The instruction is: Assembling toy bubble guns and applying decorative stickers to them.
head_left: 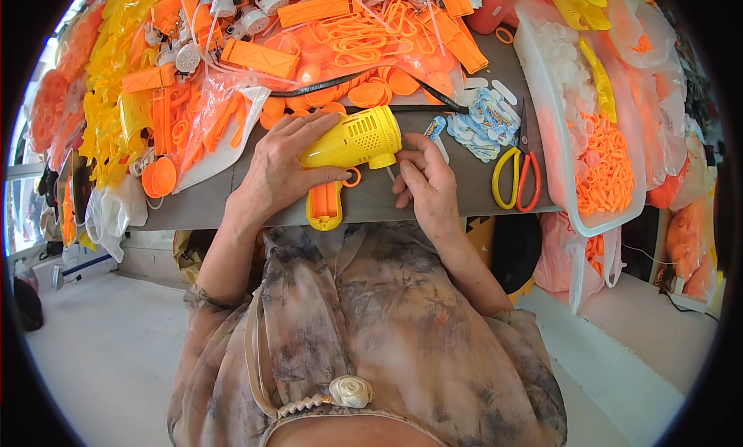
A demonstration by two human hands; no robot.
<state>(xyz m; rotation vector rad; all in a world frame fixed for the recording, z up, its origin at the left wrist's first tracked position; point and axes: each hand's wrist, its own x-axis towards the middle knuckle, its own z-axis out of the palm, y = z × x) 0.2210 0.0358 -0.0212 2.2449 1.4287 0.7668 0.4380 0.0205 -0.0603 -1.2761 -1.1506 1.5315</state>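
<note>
My left hand [280,164] is wrapped round a yellow plastic housing [352,141], shaped like a toy hair dryer with slots and small holes in its side. The housing lies sideways above the near edge of the table. Its handle points toward me and has an open orange compartment [325,203]. Beside the handle, a small orange ring [351,177] shows. My right hand [427,182] is closed at the housing's right end, fingers curled under it. A thin greyish rod [392,174] shows between those fingers and the housing; what it belongs to is hidden.
Yellow-and-red-handled scissors [517,180] lie right of my right hand, beside a pile of blue-and-white stickers [484,122]. A clear bin [596,229] of small orange parts stands at the right. Orange parts [309,52] and a black strap [364,74] cover the far side.
</note>
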